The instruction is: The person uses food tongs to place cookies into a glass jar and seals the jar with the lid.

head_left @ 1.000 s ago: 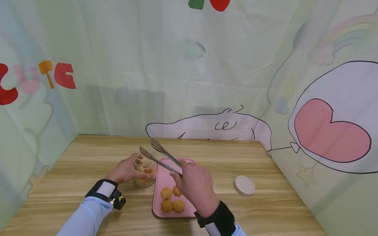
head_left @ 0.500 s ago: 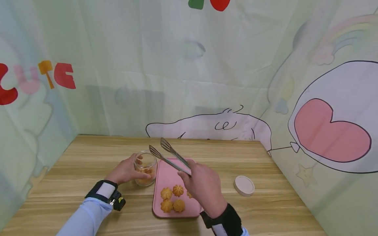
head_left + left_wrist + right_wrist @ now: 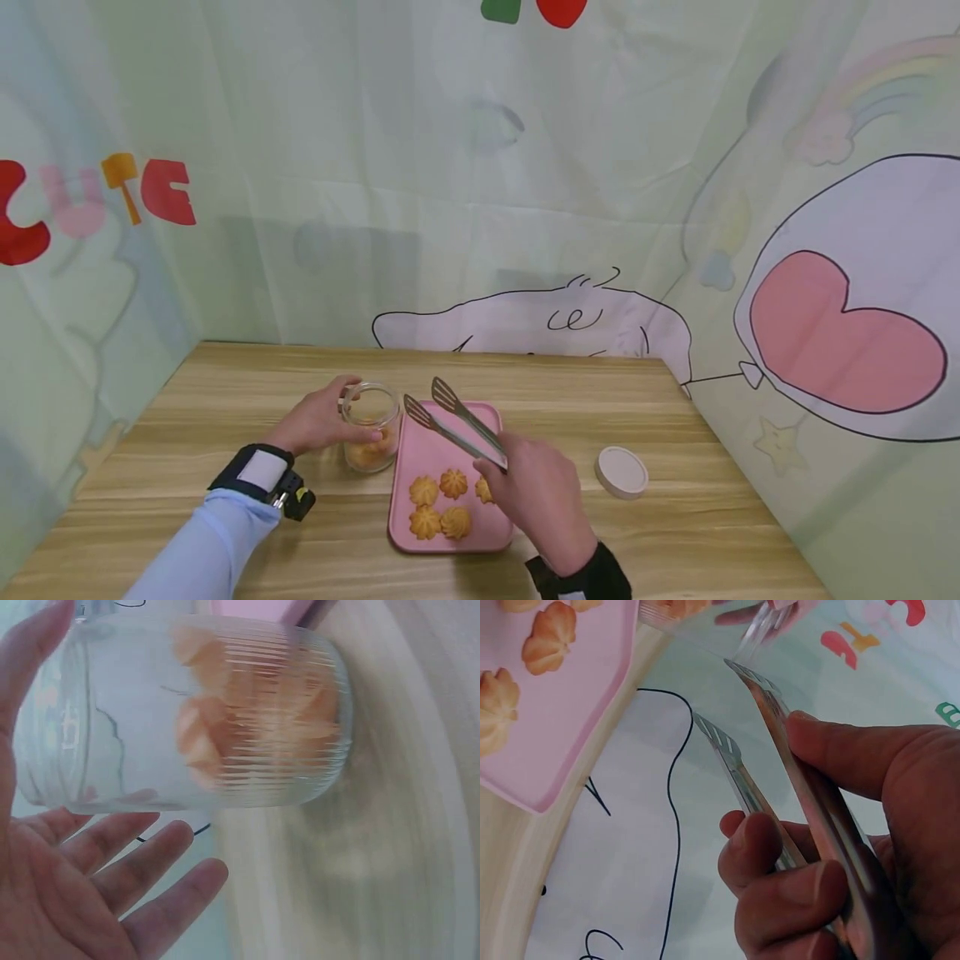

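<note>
The right hand (image 3: 536, 492), gripping tongs (image 3: 810, 787), has shifted lower right; the left hand (image 3: 315, 421) spreads loosely around the jar (image 3: 135, 697). Left-edge letters (image 3: 118, 171) read "CUTE".

On the table (image 3: 690, 533) I view remotely: jar (image 3: 384, 421) left of the tray (image 3: 417, 442), cookies (image 3: 366, 455) inside; more cookies (image 3: 455, 522) on the tray's near half; tongs (image 3: 476, 425) over the tray; lid (image 3: 622, 472) to the tray's right; backdrop (image 3: 315, 167) behind the table.

In our head view, the right hand (image 3: 536, 492) partly hides one piped cookie (image 3: 482, 490) and the bottom edge crops a wristband (image 3: 588, 573); we cannot count the blurred cookies (image 3: 259, 724) inside the glass jar (image 3: 142, 712).
</note>
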Action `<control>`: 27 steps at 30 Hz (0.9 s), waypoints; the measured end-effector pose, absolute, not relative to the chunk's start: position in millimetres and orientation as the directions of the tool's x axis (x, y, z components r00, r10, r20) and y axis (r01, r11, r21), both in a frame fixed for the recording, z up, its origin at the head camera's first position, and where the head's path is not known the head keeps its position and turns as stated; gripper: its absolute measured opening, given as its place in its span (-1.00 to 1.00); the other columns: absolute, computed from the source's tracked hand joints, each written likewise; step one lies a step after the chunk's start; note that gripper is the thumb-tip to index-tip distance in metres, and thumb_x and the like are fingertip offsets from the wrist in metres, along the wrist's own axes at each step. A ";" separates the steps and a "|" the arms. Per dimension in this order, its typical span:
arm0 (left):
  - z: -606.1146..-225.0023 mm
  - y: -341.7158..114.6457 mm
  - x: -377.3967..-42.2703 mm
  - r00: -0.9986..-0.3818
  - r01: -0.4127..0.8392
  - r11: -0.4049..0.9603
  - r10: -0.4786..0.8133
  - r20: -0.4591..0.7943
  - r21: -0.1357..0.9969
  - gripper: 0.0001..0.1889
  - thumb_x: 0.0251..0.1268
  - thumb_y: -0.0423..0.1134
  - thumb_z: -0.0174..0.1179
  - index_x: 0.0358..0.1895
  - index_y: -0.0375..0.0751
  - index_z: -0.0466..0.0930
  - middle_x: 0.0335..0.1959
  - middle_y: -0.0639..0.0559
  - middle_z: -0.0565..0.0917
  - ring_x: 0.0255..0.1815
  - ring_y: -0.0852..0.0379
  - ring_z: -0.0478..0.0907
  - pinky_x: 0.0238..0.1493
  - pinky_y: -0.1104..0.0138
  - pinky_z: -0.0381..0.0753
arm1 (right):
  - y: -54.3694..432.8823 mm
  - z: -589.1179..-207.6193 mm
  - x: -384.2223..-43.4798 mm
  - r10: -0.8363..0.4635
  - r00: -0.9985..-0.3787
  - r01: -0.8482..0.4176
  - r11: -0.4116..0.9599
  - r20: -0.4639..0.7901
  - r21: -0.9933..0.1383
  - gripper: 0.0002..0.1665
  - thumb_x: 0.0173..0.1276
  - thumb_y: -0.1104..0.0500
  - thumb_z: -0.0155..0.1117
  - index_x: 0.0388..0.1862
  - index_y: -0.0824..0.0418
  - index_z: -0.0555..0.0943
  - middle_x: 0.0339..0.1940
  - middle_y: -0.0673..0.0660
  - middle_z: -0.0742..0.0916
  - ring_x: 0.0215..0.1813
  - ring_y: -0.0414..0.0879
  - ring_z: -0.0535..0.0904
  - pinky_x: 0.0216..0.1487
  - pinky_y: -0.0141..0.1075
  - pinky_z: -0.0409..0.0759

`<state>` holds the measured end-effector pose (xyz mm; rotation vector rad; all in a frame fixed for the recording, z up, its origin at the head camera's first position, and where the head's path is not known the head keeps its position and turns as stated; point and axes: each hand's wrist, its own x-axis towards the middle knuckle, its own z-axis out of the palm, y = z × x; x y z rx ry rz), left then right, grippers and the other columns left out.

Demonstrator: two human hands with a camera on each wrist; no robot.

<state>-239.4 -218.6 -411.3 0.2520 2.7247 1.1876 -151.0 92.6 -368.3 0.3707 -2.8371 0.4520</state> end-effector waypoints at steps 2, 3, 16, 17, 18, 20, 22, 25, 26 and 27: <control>-408.7 -217.4 -240.2 -0.973 0.088 0.678 0.217 -0.084 0.730 0.18 0.06 0.14 0.65 0.59 -0.41 0.15 0.42 -0.53 0.45 0.39 -0.51 0.43 0.31 -0.35 0.47 | 95.3 -371.7 -149.6 -0.208 -0.943 -0.280 0.919 0.261 -0.277 -0.70 0.35 -0.02 0.57 -0.29 0.15 0.68 -0.59 -0.09 0.57 -0.56 -0.20 0.42 -0.58 -0.27 0.38; -407.8 -216.6 -240.1 -0.972 0.086 0.678 0.217 -0.087 0.730 0.17 0.06 0.13 0.65 0.58 -0.41 0.15 0.42 -0.53 0.45 0.40 -0.51 0.42 0.31 -0.35 0.47 | 96.6 -373.5 -148.8 -0.208 -0.945 -0.277 0.919 0.252 -0.279 -0.70 0.35 -0.03 0.57 -0.26 0.15 0.70 -0.58 -0.09 0.57 -0.56 -0.20 0.43 -0.58 -0.27 0.39; -408.3 -211.7 -239.8 -0.965 0.087 0.652 0.241 -0.098 0.753 0.03 0.15 0.01 0.63 0.52 -0.45 0.24 0.37 -0.50 0.51 0.32 -0.44 0.53 0.27 -0.28 0.55 | 119.2 -393.7 -135.0 -0.197 -0.959 -0.247 0.935 0.206 -0.255 -0.63 0.25 -0.08 0.62 -0.48 0.02 0.60 -0.65 -0.12 0.50 -0.60 -0.20 0.35 -0.63 -0.27 0.27; -408.2 -211.4 -240.0 -0.965 0.084 0.651 0.242 -0.101 0.755 0.02 0.14 0.01 0.63 0.52 -0.45 0.24 0.36 -0.50 0.51 0.31 -0.43 0.54 0.26 -0.26 0.57 | 120.7 -394.5 -134.1 -0.197 -0.958 -0.248 0.935 0.210 -0.252 -0.63 0.24 -0.09 0.63 -0.49 0.02 0.61 -0.65 -0.12 0.51 -0.60 -0.20 0.35 -0.64 -0.27 0.28; -407.9 -211.0 -240.1 -0.965 0.079 0.650 0.241 -0.106 0.756 0.02 0.14 0.00 0.63 0.51 -0.45 0.25 0.36 -0.50 0.51 0.30 -0.43 0.54 0.25 -0.25 0.58 | 122.0 -395.1 -133.3 -0.199 -0.956 -0.250 0.936 0.214 -0.246 -0.63 0.23 -0.10 0.63 -0.49 0.01 0.61 -0.64 -0.12 0.52 -0.60 -0.20 0.36 -0.64 -0.25 0.28; -406.9 -210.6 -240.2 -0.965 0.069 0.652 0.237 -0.116 0.755 0.01 0.13 0.00 0.64 0.50 -0.45 0.25 0.36 -0.49 0.51 0.31 -0.44 0.53 0.24 -0.24 0.59 | 124.5 -395.3 -132.2 -0.203 -0.955 -0.251 0.941 0.216 -0.226 -0.64 0.22 -0.11 0.63 -0.48 0.01 0.62 -0.63 -0.11 0.54 -0.60 -0.19 0.38 -0.64 -0.23 0.30; -405.8 -210.4 -240.3 -0.964 0.057 0.654 0.232 -0.129 0.754 0.01 0.12 -0.01 0.64 0.49 -0.45 0.25 0.36 -0.48 0.51 0.33 -0.45 0.51 0.24 -0.24 0.59 | 126.1 -394.0 -131.5 -0.204 -0.957 -0.247 0.945 0.204 -0.214 -0.64 0.22 -0.12 0.62 -0.49 0.01 0.63 -0.64 -0.10 0.54 -0.59 -0.18 0.39 -0.63 -0.21 0.32; -404.3 -210.4 -240.5 -0.962 0.048 0.657 0.232 -0.142 0.753 0.00 0.12 -0.03 0.64 0.48 -0.45 0.26 0.36 -0.47 0.51 0.35 -0.46 0.49 0.24 -0.24 0.59 | 128.8 -392.1 -129.5 -0.207 -0.964 -0.238 0.952 0.169 -0.191 -0.64 0.21 -0.11 0.61 -0.50 0.02 0.62 -0.64 -0.08 0.54 -0.59 -0.15 0.39 -0.61 -0.18 0.35; -404.0 -210.3 -240.7 -0.962 0.047 0.656 0.234 -0.144 0.753 -0.01 0.12 -0.04 0.64 0.48 -0.45 0.26 0.36 -0.47 0.51 0.35 -0.46 0.48 0.25 -0.24 0.58 | 129.7 -391.7 -128.7 -0.208 -0.966 -0.235 0.954 0.156 -0.184 -0.64 0.21 -0.11 0.61 -0.51 0.03 0.63 -0.64 -0.08 0.55 -0.59 -0.15 0.39 -0.60 -0.17 0.36; -403.7 -210.3 -241.0 -0.961 0.047 0.656 0.236 -0.145 0.754 -0.02 0.12 -0.04 0.64 0.47 -0.45 0.26 0.36 -0.47 0.51 0.35 -0.46 0.48 0.25 -0.24 0.59 | 130.4 -391.2 -127.9 -0.206 -0.968 -0.230 0.956 0.142 -0.180 -0.64 0.20 -0.10 0.62 -0.50 0.04 0.63 -0.64 -0.07 0.55 -0.59 -0.15 0.39 -0.59 -0.17 0.37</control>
